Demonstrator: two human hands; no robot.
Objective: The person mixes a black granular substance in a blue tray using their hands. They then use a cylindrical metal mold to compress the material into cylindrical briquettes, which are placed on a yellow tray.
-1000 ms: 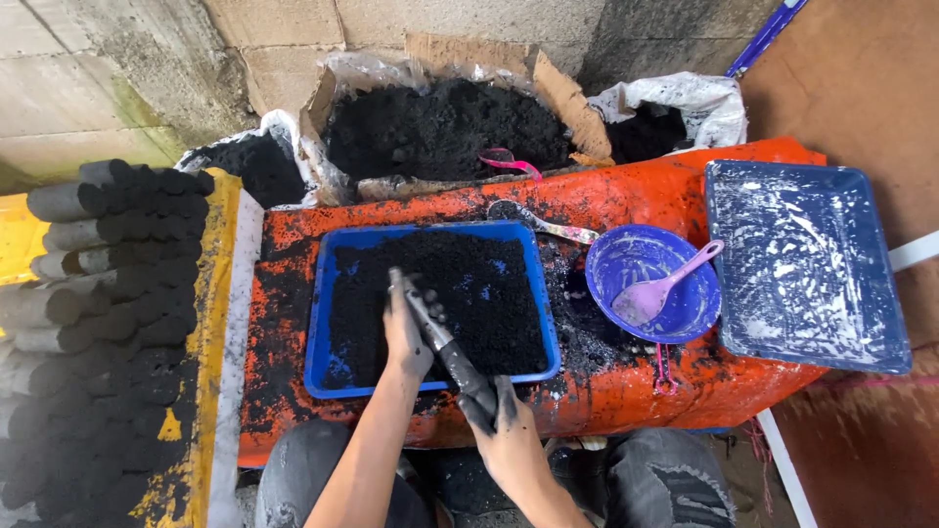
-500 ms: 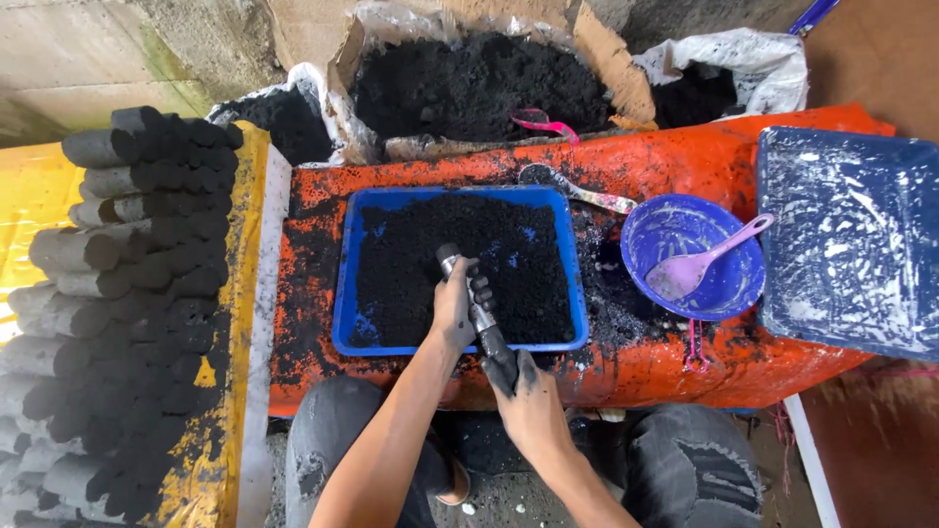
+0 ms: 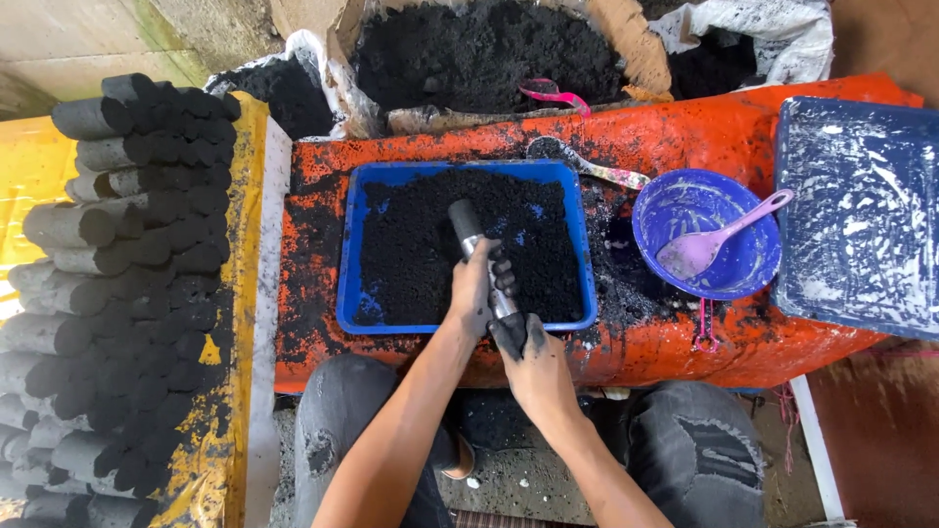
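A blue tray [image 3: 352,293] full of black charcoal mix [image 3: 421,244] sits on an orange surface [image 3: 685,127]. A metal tube mould [image 3: 468,227] lies slanted with its far end pushed into the mix. My left hand [image 3: 479,288] grips the tube around its middle. My right hand [image 3: 528,362], blackened with soot, holds the tube's near end at the tray's front rim. Both forearms reach up from the bottom of the head view, over my knees in grey jeans.
Stacked black cylindrical briquettes [image 3: 127,274] fill a yellow board at left. A blue bowl [image 3: 743,269] with a pink spoon [image 3: 719,240] stands right of the tray, and beside it a white-smeared blue tray [image 3: 861,215]. A cardboard box of charcoal powder [image 3: 489,49] lies behind.
The camera view has shifted and drawn closer. Both hands stay on the tube, which has pushed a little further into the mix in the tray.
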